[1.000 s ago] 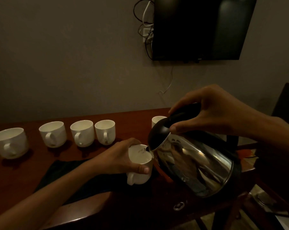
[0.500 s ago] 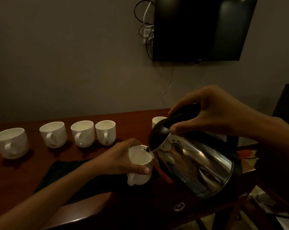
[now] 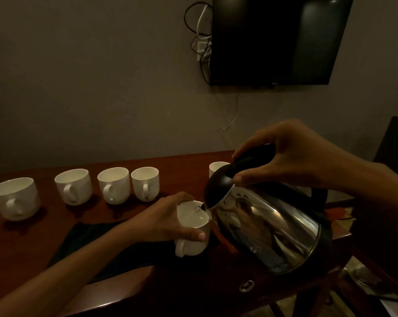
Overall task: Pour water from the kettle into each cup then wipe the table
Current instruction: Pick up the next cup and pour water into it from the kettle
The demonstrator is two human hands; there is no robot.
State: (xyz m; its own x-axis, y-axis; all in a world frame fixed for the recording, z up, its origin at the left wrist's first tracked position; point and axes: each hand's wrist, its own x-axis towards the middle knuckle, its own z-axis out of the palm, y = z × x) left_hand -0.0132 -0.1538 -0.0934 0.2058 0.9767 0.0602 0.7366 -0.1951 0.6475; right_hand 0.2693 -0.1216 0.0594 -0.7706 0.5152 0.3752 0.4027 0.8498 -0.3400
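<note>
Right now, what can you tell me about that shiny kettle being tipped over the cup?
The kettle has a shiny, mirror-like metal body and a black top and handle. It is tilted toward the person's left, held clear of the table. The right hand grips its handle from above. Its spout sits at the rim of a white cup that the left hand holds.

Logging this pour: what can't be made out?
Head view:
- Most of the far cup: behind the kettle.
- Water levels in the row cups: too dim, insides unseen.
- Any stream at the spout: too small, dim.
- Part of the dark cloth: under the left hand, its forearm and the held cup.
</note>
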